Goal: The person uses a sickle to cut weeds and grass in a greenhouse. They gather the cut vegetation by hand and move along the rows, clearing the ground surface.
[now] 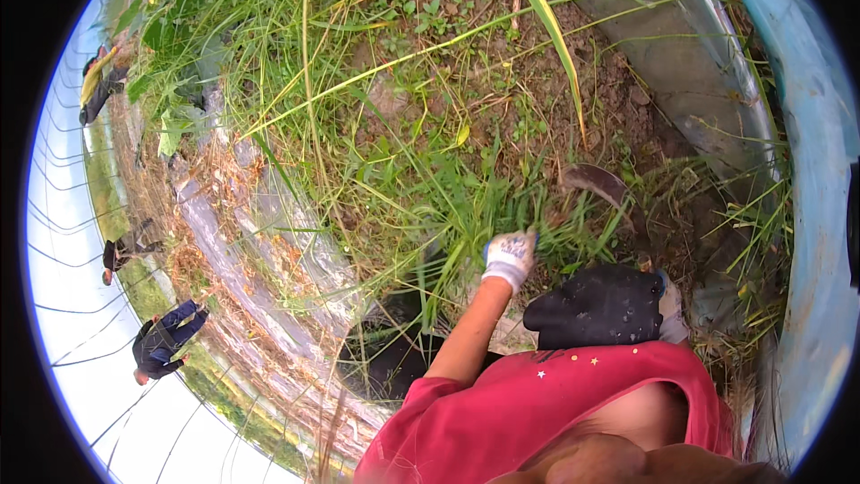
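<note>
My left hand (512, 257), in a white knit work glove with a coated palm, is closed on a tuft of green grass (487, 225) rooted in the weedy soil. To its right a curved sickle blade (596, 183) lies low over the ground, its edge towards the grass. My right hand (672, 312), also gloved, is partly hidden behind my dark-clad knee (598, 306). The sickle's lower end runs down towards that hand, and its handle is blurred in shadow, but the hand appears closed around it.
Translucent plastic sheeting (678, 47) and a pale blue plastic wall (806, 148) border the right side. Leftward run strips of plastic mulch film (235, 255) with dry straw. Three people (164, 339) stand or bend farther off beneath thin hoops. Long grass blades (551, 33) cross overhead.
</note>
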{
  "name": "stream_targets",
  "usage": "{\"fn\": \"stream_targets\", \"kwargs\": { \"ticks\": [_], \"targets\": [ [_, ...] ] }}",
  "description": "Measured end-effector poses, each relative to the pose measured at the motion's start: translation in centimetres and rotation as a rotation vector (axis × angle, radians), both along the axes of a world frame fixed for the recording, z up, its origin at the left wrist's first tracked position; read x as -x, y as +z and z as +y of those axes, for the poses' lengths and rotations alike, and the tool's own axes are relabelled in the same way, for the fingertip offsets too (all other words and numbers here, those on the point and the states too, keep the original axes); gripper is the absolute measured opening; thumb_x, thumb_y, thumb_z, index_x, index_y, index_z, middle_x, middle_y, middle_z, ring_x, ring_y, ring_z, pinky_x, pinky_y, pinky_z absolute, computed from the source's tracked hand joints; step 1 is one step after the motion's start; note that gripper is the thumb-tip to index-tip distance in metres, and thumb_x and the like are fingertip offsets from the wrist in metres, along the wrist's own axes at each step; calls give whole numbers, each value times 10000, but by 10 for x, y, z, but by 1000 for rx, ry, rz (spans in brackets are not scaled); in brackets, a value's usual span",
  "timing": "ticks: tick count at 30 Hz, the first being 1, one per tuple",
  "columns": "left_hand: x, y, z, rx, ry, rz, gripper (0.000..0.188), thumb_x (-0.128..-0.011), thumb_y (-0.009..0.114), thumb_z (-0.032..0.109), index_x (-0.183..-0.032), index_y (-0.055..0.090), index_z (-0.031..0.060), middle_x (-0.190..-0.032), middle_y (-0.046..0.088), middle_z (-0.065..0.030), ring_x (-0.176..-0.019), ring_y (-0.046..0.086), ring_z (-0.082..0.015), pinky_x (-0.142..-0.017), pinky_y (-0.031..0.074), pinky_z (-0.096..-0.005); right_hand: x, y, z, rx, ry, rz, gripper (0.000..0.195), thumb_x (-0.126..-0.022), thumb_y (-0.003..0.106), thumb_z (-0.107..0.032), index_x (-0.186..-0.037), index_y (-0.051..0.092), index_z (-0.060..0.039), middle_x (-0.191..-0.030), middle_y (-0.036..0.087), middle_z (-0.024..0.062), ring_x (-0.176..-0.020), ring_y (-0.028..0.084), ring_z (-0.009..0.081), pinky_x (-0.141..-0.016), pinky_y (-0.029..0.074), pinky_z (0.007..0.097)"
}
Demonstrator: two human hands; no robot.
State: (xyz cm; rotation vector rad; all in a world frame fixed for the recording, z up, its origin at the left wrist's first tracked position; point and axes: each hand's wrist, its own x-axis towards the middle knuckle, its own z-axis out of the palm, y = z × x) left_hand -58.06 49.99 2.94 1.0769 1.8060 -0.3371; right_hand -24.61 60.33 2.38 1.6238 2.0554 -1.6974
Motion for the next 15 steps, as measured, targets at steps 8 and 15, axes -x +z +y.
{"fn": "stream_targets", "kwargs": {
  "ticks": [8, 15],
  "targets": [
    [69, 35, 12, -359, 349, 279, 463, -649, 646, 257, -1066, 545, 84, -1056, 545, -166, -920, 551, -307, -793, 451, -374, 233, 36, 123, -303, -34, 109, 316, -703, 661, -287, -856, 531, -43, -710, 590, 116, -625, 564, 239, -605, 453, 346],
    [153, 15, 155, -457, 357, 678, 705, -638, 686, 352, -1252, 409, 142, -1360, 250, -188, -1182, 350, -354, -966, 311, -429, 298, 11, 166, -246, 250, -101, 365, -717, 625, -257, -993, 513, -46, -843, 599, 161, -784, 579, 308, -671, 459, 369]
  ]
}}
